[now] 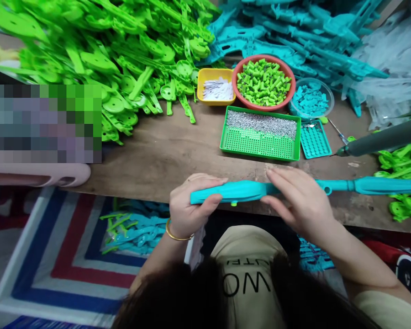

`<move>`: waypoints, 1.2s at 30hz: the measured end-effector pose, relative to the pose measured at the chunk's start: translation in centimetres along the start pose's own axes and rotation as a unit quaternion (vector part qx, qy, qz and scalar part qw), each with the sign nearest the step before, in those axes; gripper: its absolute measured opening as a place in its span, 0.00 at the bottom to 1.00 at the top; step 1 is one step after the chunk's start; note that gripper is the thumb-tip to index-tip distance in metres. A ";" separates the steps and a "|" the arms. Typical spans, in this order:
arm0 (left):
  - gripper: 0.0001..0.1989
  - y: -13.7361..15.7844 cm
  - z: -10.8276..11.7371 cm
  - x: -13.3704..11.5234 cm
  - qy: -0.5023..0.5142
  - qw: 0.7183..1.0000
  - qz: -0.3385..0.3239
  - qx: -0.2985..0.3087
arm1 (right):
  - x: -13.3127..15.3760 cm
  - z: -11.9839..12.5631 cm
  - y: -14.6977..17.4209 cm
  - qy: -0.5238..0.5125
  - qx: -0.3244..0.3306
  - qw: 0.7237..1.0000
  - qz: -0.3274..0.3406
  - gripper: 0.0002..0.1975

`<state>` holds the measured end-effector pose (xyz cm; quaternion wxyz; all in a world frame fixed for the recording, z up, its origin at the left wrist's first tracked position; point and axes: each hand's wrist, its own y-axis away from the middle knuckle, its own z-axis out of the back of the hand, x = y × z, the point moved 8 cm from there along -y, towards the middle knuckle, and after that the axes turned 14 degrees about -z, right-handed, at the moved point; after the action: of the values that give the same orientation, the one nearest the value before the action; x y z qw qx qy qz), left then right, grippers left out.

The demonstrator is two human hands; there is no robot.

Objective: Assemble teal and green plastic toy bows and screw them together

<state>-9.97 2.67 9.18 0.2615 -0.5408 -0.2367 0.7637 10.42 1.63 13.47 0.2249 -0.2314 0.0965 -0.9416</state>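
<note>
A long turquoise plastic toy gun lies level across the front edge of the table, its narrow end reaching to the right. My left hand grips its broad left end, thumb on the near side and fingers behind. Around its middle, my right hand is closed, hiding part of the body. A small green tab sticks out below it between my hands. Beyond the hands stands a green perforated tray with many small silver screws along its far half.
Behind the tray are a yellow dish of white strips, a red bowl of green pieces and a clear tub of turquoise bits. Green and turquoise parts pile up behind. An electric screwdriver juts in from the right.
</note>
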 end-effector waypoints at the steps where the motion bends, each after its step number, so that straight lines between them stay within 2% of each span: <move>1: 0.11 0.0 -0.1 -0.1 0.001 1.000 -0.002 0.003 | 0.5 -0.7 -0.3 -0.035 0.008 0.999 0.003 0.28; 4: 0.10 0.1 -0.3 -0.4 0.005 1.000 -0.010 0.009 | 1.6 -2.5 -1.1 -0.161 0.029 0.986 0.011 0.21; 6: 0.11 -0.1 0.0 -0.4 0.002 1.000 -0.013 0.005 | 1.8 -2.9 -1.7 -0.226 0.008 0.974 0.009 0.16; 8: 0.13 -0.6 0.2 -0.4 -0.001 0.999 -0.027 0.033 | 1.9 -3.0 -2.1 -0.256 -0.012 0.967 0.010 0.14; 10: 0.22 -1.0 0.0 -0.2 -0.030 0.991 -0.052 0.119 | 1.8 -3.0 -2.3 -0.261 -0.011 0.965 0.013 0.14; 12: 0.29 -0.9 -0.5 0.8 -0.078 0.967 -0.056 0.235 | 1.8 -3.0 -2.3 -0.255 0.006 0.967 0.013 0.13; 15: 0.23 0.3 -0.9 3.1 -0.129 0.924 -0.017 0.359 | 2.0 -3.7 -2.1 -0.194 0.047 0.980 0.021 0.20; 18: 0.22 1.5 -1.2 4.3 -0.154 0.893 0.005 0.423 | 2.3 -4.5 -1.7 -0.119 0.049 0.991 0.033 0.26; 22: 0.22 2.0 -1.6 4.4 -0.198 0.867 -0.006 0.458 | 2.6 -5.0 -1.5 -0.106 0.025 0.993 0.047 0.23; 25: 0.24 1.9 -1.2 4.3 -0.194 0.875 0.000 0.444 | 2.6 -5.4 -1.5 -0.090 0.026 0.994 0.049 0.23; 27: 0.27 1.4 -0.5 3.9 -0.161 0.907 0.006 0.389 | 2.5 -5.7 -1.4 -0.073 0.028 0.996 0.051 0.24; 29: 0.30 0.7 0.7 2.8 -0.092 0.950 -0.013 0.300 | 2.4 -5.8 -1.4 -0.064 0.021 0.996 0.051 0.25; 32: 0.22 0.0 2.2 0.8 -0.001 0.982 -0.067 0.179 | 2.5 -6.1 -1.3 -0.064 0.012 0.997 0.052 0.25; 34: 0.16 0.0 2.7 0.2 0.010 0.987 -0.086 0.134 | 2.8 -6.2 -1.4 -0.064 0.012 0.997 0.047 0.25; 36: 0.14 -0.1 2.9 0.0 0.007 0.990 -0.088 0.109 | 3.1 -5.8 -1.3 -0.059 0.005 0.997 0.047 0.28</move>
<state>-12.72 2.54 10.07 0.3864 -0.4911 -0.1967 0.7555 4.69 1.76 9.93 0.2751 -0.2809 0.0885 -0.9152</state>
